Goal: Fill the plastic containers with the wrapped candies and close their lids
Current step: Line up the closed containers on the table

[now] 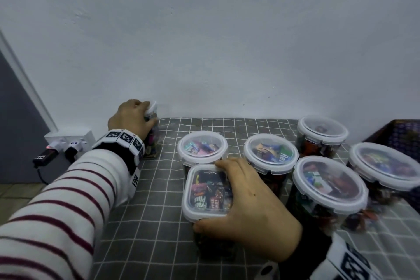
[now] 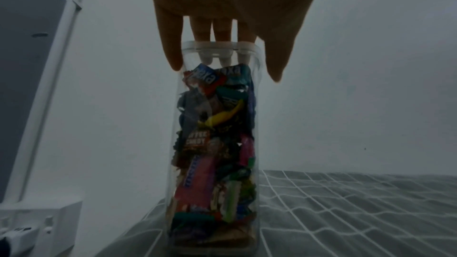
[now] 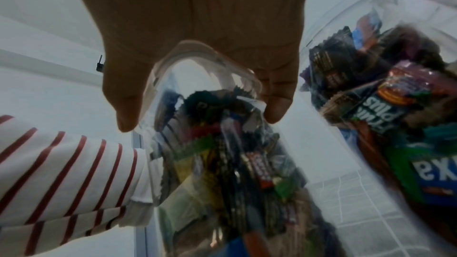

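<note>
1. Your left hand is up at the far left corner of the checked cloth, fingers curled down over the lid of a tall clear container. It stands upright and is packed with wrapped candies.
2. Your right hand grips the square container near the front, thumb on its near edge and fingers spread across the lid's right side. Lid's on.
3. Five lidded round containers full of candy stand just behind and to the right.
</note>
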